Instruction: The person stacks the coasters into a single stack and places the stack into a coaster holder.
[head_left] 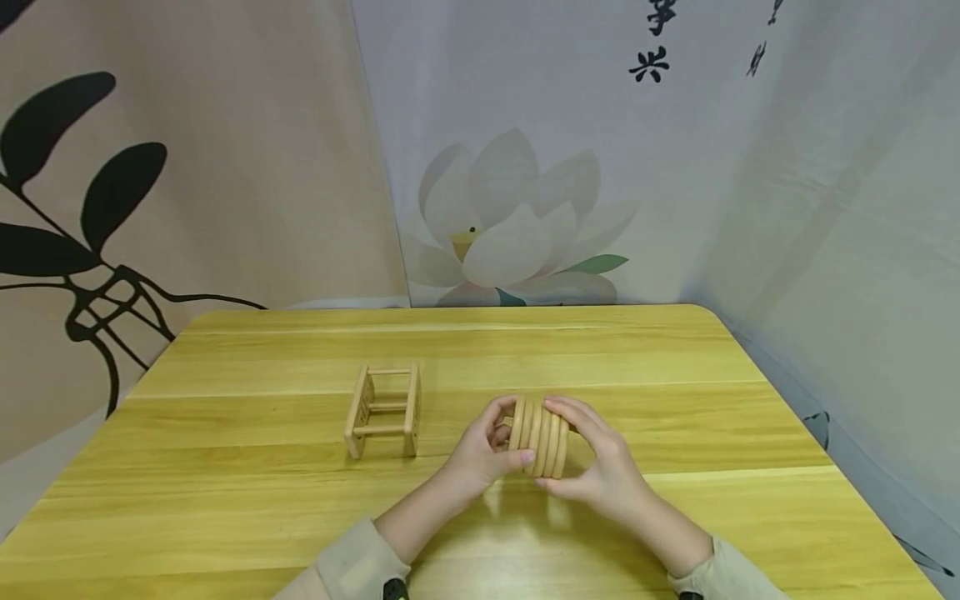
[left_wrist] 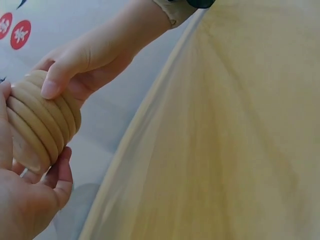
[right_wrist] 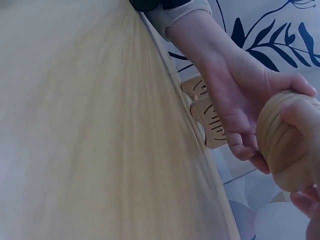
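Observation:
A stack of several round wooden coasters point(head_left: 538, 437) is held on its side just over the table, its discs pressed face to face. My left hand point(head_left: 474, 460) grips the stack's left end, thumb on the near edge and fingers behind. On the right end, my right hand point(head_left: 606, 467) holds the rims between thumb and fingers. Both hands appear around the same coasters point(left_wrist: 42, 117) in the left wrist view. From the right wrist, the end face of the coaster stack point(right_wrist: 295, 162) shows its wood grain. A small wooden rack point(head_left: 378, 430) with slotted side panels stands left of my hands.
The wooden table point(head_left: 247, 500) has a rounded far corner and reaches back to a printed cloth backdrop point(head_left: 517, 208) with a lotus. Another cloth point(head_left: 862, 250) hangs along the right side. Bare tabletop lies on both sides of the hands.

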